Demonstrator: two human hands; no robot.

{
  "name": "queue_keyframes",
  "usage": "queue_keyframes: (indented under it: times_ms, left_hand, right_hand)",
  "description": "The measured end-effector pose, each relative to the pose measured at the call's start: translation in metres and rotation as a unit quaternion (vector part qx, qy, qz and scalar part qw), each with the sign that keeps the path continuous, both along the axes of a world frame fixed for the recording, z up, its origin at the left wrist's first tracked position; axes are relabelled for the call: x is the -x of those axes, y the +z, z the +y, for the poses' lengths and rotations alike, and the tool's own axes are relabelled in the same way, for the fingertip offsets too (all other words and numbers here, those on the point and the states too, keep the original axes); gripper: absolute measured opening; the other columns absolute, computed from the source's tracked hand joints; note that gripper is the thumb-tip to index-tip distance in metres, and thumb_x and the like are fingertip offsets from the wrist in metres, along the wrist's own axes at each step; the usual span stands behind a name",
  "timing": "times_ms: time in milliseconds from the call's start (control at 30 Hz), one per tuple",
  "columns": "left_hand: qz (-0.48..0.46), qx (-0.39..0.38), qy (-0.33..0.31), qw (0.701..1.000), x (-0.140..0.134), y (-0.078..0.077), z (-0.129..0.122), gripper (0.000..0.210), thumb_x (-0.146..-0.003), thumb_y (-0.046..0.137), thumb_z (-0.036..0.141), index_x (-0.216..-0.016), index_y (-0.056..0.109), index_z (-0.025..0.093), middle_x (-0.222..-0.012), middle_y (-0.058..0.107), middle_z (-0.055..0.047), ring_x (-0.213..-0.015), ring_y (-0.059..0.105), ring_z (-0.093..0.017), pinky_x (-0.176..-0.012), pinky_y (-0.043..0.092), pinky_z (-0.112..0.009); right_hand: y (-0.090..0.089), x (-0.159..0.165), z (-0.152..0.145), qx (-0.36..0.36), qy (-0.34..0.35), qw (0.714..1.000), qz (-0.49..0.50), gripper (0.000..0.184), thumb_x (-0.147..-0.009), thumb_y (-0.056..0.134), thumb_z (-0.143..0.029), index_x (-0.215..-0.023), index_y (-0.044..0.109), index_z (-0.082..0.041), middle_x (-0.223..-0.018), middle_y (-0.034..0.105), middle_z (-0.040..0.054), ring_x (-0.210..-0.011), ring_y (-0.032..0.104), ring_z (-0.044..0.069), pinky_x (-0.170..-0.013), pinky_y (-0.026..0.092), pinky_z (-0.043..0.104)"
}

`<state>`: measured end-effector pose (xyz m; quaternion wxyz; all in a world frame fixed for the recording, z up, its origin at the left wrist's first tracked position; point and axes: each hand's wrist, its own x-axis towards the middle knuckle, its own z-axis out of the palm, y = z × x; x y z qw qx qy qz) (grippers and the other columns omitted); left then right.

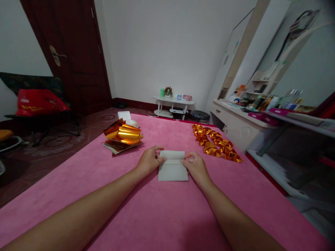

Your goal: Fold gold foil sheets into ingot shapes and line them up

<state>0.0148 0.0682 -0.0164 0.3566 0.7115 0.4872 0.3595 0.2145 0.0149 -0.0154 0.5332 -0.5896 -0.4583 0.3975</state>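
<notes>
A pale sheet of paper (173, 172) lies on the pink cloth in front of me, its far part folded over toward me. My left hand (151, 160) grips the fold's left end between thumb and fingers. At the right end, my right hand (195, 165) pinches the same fold. Farther left sits a stack of shiny gold foil paper (123, 134), its top sheets curling up. To the right, several folded gold foil pieces (216, 141) lie in two slanting rows.
The pink cloth (125, 216) covers the surface under my arms. Behind the foil stack are a white box lid (124, 115) and a pale round item (132, 123). A dresser (235, 120) crowded with bottles stands right; a low white table (174, 100) stands by the wall.
</notes>
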Motion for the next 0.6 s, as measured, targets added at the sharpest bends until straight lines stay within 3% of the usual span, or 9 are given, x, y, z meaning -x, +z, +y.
queue_keyframes:
  times_ms: [100, 200, 267, 367, 433, 600]
  left_hand:
    - [0.068, -0.046, 0.001, 0.997, 0.002, 0.003, 0.001, 0.048, -0.062, 0.076, 0.033, -0.107, 0.064, 0.021, -0.061, 0.060, 0.002, -0.055, 0.053, -0.016, -0.054, 0.029, -0.024]
    - [0.156, -0.137, -0.010, 0.978, 0.003, 0.013, -0.003, 0.055, -0.060, 0.079, 0.035, -0.110, 0.059, 0.021, -0.083, 0.065, -0.004, -0.078, 0.058, -0.023, -0.065, 0.034, -0.028]
    - [0.205, -0.196, -0.029, 0.959, 0.004, 0.019, -0.007, 0.044, -0.065, 0.076, 0.032, -0.104, 0.060, 0.020, -0.096, 0.063, -0.006, -0.090, 0.055, -0.024, -0.073, 0.035, -0.031]
    - [0.218, -0.246, -0.152, 0.932, 0.006, 0.019, -0.011, 0.010, -0.081, 0.061, 0.021, -0.090, 0.065, 0.020, -0.094, 0.063, -0.005, -0.091, 0.054, -0.020, -0.077, 0.035, -0.031]
    - [0.220, -0.267, -0.225, 0.911, 0.008, 0.017, -0.014, 0.016, -0.087, 0.052, 0.015, -0.089, 0.067, 0.021, -0.094, 0.065, -0.004, -0.092, 0.054, -0.019, -0.080, 0.035, -0.032]
    - [0.296, -0.316, -0.232, 0.871, 0.015, 0.020, -0.027, 0.023, -0.085, 0.052, 0.014, -0.102, 0.065, 0.022, -0.100, 0.068, -0.006, -0.105, 0.048, -0.026, -0.090, 0.029, -0.042]
  right_hand:
    - [0.000, -0.004, 0.005, 0.000, -0.005, 0.991, -0.134, 0.020, -0.059, 0.066, -0.021, -0.066, 0.048, -0.023, -0.048, 0.053, -0.0062, -0.042, 0.047, 0.013, -0.041, 0.029, 0.022]
    - [0.004, -0.008, 0.005, -0.012, 0.026, 0.955, -0.295, 0.019, -0.060, 0.067, -0.017, -0.057, 0.049, -0.022, -0.047, 0.050, -0.0052, -0.044, 0.046, 0.012, -0.044, 0.026, 0.023]
    - [0.007, -0.011, 0.002, -0.024, 0.037, 0.929, -0.368, 0.016, -0.063, 0.067, -0.019, -0.057, 0.053, -0.022, -0.049, 0.051, -0.0044, -0.046, 0.046, 0.012, -0.045, 0.027, 0.024]
    - [0.009, -0.017, -0.006, -0.073, 0.098, 0.912, -0.392, 0.008, -0.072, 0.061, -0.018, -0.069, 0.065, -0.024, -0.067, 0.060, -0.0007, -0.061, 0.055, 0.015, -0.055, 0.039, 0.025]
    - [0.010, -0.021, -0.011, -0.123, 0.163, 0.900, -0.385, 0.024, -0.076, 0.052, -0.011, -0.083, 0.070, -0.025, -0.087, 0.064, 0.0028, -0.082, 0.059, 0.017, -0.071, 0.045, 0.028]
    - [0.015, -0.030, -0.026, -0.133, 0.228, 0.884, -0.385, 0.052, -0.069, 0.046, -0.001, -0.109, 0.067, -0.027, -0.110, 0.063, 0.0046, -0.103, 0.055, 0.021, -0.089, 0.046, 0.035]
